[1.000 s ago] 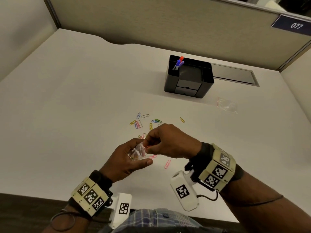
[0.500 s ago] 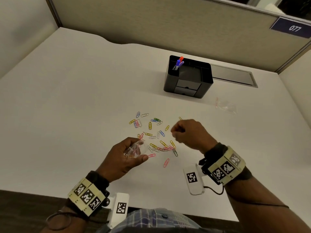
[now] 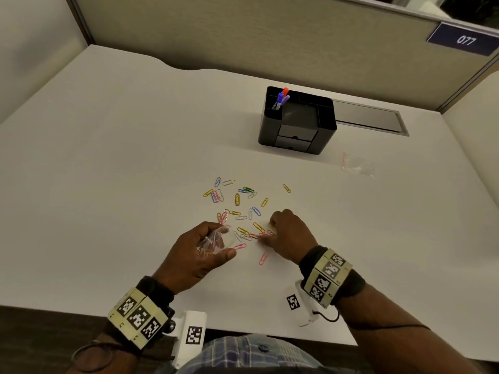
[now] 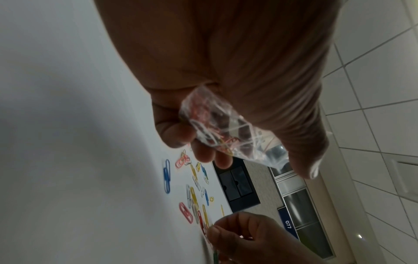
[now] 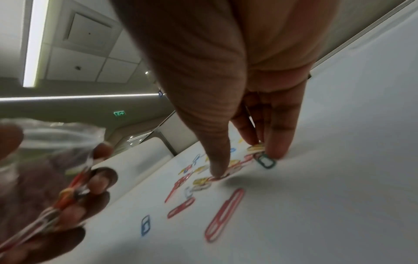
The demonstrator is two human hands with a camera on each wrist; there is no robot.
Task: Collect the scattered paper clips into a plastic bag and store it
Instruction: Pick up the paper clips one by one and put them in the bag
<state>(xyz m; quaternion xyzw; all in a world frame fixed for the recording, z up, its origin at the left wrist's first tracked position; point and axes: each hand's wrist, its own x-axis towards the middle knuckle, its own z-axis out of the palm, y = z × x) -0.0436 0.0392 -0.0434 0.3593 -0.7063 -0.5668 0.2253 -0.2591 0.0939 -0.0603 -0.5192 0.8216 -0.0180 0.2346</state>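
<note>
While the left hand hovered, fingers curled around the plastic bag, the right hand reached down, fingers extended, touching paper clips on the tabletop.

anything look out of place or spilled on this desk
Yes: coloured paper clips lie strewn loose over the white desk in front of the black organizer. A second clear plastic bag lies by itself to the organizer's right, away from the clips.
</note>
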